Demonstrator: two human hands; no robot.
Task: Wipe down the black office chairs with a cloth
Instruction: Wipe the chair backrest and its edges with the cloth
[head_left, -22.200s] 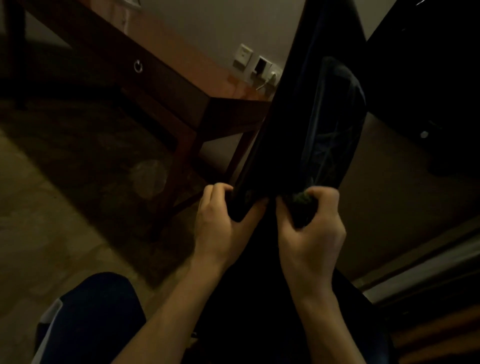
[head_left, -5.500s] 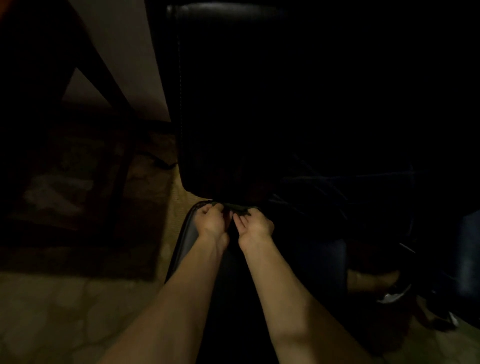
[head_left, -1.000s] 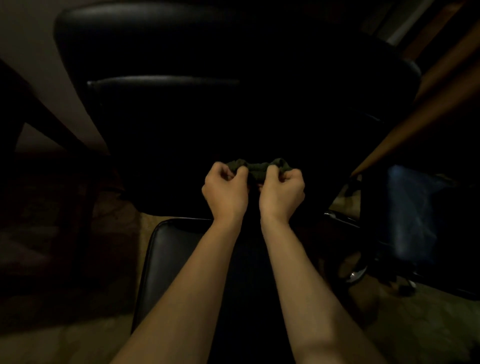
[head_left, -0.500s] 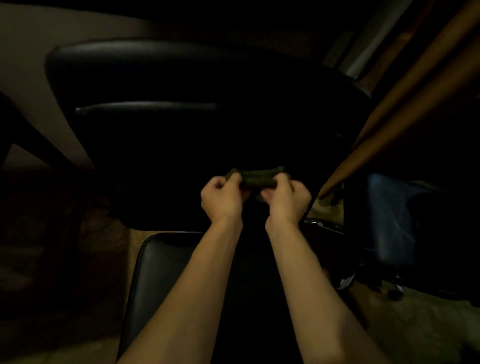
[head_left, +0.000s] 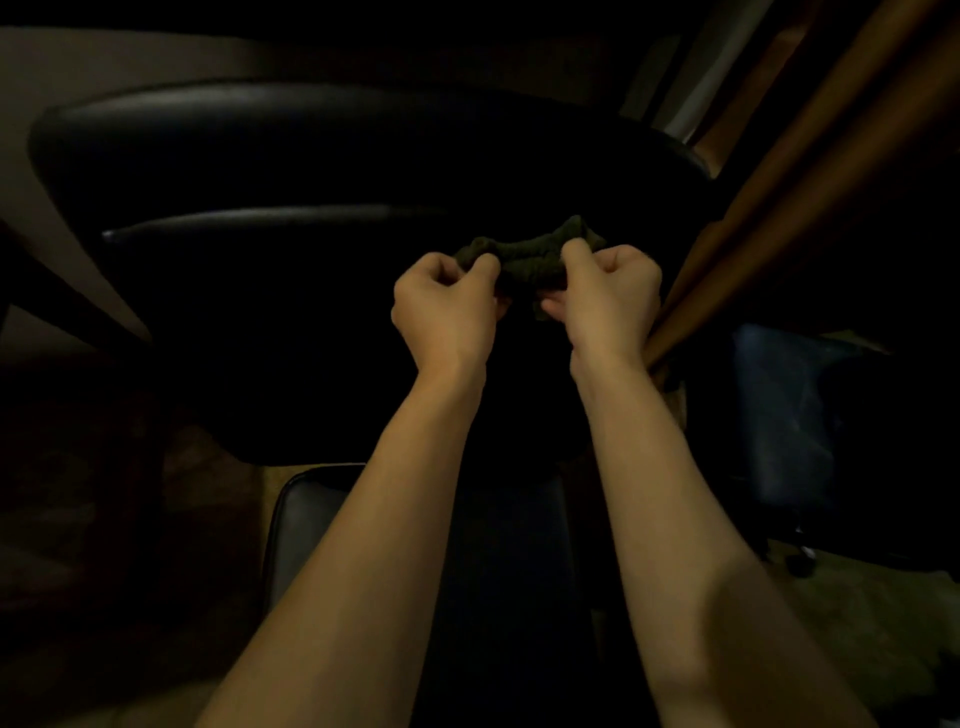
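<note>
The cloth (head_left: 530, 260) is bunched between the hands, its ends hidden inside the curled fingers (head_left: 470, 270). The chair (head_left: 311, 312) back melts into darkness, so its lower edge and right side cannot be made out. Both forearms are cut off by the bottom edge.

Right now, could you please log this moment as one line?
left hand: grips cloth | right hand: grips cloth | cloth: bunched, before black chair backrest | wiping: paused

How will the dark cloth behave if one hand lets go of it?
The cloth looks soft: it bunches in folds between the left hand and right hand, so the freed end would probably droop. It seems light, being held by fingertip pinches alone.
</note>
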